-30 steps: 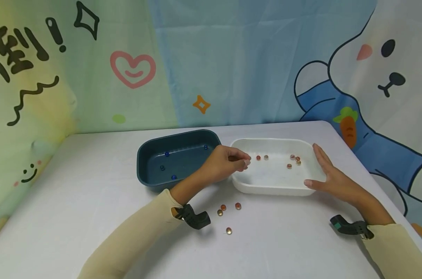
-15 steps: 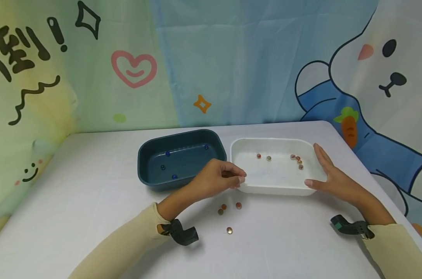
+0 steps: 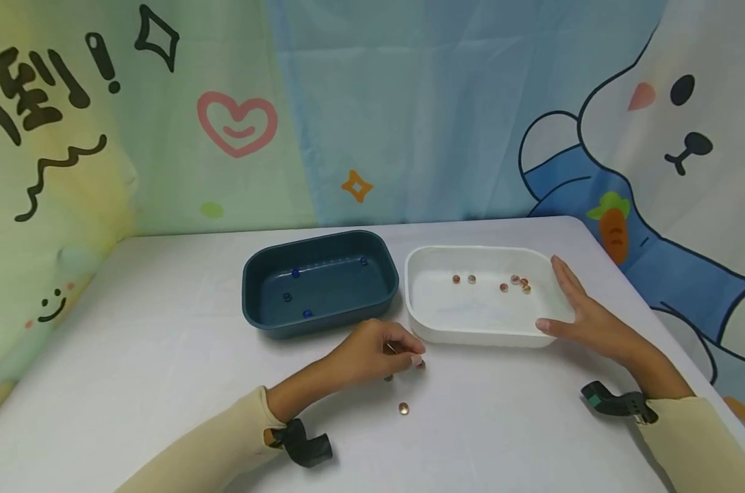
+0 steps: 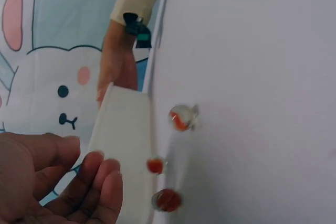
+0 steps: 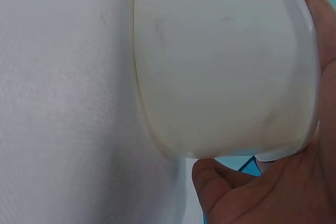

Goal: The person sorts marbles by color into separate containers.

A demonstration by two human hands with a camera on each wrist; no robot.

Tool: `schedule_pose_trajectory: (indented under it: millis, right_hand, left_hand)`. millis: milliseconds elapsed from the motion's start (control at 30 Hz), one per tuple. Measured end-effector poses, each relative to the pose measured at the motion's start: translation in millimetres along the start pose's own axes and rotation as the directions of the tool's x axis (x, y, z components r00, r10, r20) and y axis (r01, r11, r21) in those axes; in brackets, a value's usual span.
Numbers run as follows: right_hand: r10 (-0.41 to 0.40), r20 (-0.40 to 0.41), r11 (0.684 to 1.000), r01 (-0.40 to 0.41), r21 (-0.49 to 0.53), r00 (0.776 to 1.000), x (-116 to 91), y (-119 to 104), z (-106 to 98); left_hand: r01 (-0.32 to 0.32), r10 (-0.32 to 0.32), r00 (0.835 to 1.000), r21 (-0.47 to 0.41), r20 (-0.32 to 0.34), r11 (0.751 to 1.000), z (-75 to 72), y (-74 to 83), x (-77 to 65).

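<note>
My left hand point(image 3: 379, 352), fingers loosely curled with a gap between thumb and fingertips point(image 4: 93, 156), hovers over glass marbles on the tablecloth. One orange-swirled marble point(image 3: 421, 365) shows right at the fingertips, and another marble point(image 3: 388, 377) peeks out below the hand. Closer to the front lies an amber marble point(image 3: 404, 409). In the left wrist view, orange-streaked marbles point(image 4: 181, 117) appear beside the palm. My right hand point(image 3: 585, 318) grips the right end of the white tray point(image 3: 477, 337), thumb over the rim and fingers along the outer wall point(image 5: 226, 77).
Several orange and clear marbles point(image 3: 504, 287) lie inside the white tray. To its left stands a dark teal tray point(image 3: 323, 322) with several blue marbles point(image 3: 307, 313). A patterned cloth backdrop point(image 3: 409, 137) rises behind the table.
My left hand has moved from above the white tray down and left to the marbles on the tablecloth. A marble inside the white tray has rolled about. The right hand stays put.
</note>
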State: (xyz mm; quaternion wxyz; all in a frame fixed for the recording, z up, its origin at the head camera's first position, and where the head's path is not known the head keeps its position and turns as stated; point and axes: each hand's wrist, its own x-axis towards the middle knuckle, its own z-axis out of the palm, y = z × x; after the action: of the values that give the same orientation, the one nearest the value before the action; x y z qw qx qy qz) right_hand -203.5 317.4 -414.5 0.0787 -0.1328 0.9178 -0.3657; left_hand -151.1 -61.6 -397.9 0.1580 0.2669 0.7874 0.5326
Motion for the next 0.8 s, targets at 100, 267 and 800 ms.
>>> schedule_pose_trajectory:
  millis: [100, 267, 800]
  right_hand:
    - [0.001, -0.010, 1.000, -0.001, -0.015, 1.000, -1, 0, 0]
    - [0.004, -0.010, 1.000, -0.004, -0.017, 1.000, -1, 0, 1]
    - [-0.005, 0.001, 1.000, 0.005, 0.005, 1.000, 1, 1, 2]
  left_hand:
    - [-0.017, 0.017, 1.000, 0.015, -0.012, 1.000, 5.1, -1.9, -6.2]
    - [-0.026, 0.026, 1.000, 0.029, 0.006, 0.999, 10.0, -7.1, -14.1]
    - [-0.081, 0.078, 0.996, 0.079, 0.045, 0.994, 14.2, -17.2, -35.3]
